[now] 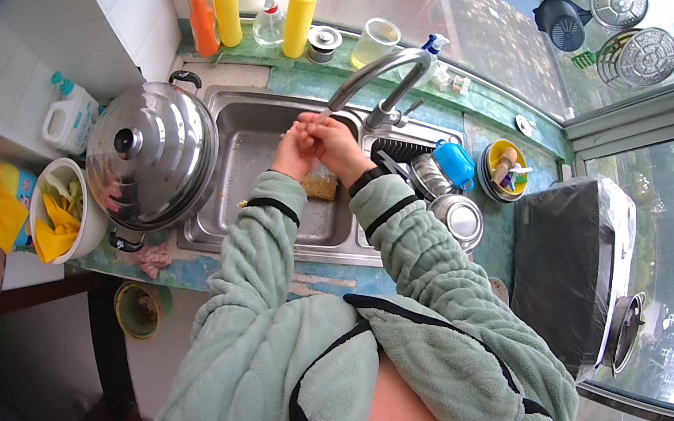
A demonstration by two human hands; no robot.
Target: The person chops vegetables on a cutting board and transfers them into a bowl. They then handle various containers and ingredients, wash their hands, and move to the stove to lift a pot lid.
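My left hand and my right hand meet over the sink, just below the spout of the metal faucet. Their fingers are curled and bunched against each other, so anything between them is hidden. A dark band circles my right wrist. Beneath my hands a yellowish-brown sponge lies in the basin. Whether water runs from the spout I cannot tell.
A large lidded steel pot stands left of the sink, beside a white bucket with yellow cloths. Bottles, including a yellow one, line the back ledge. Right of the faucet are a blue cup, metal bowls and a yellow bowl.
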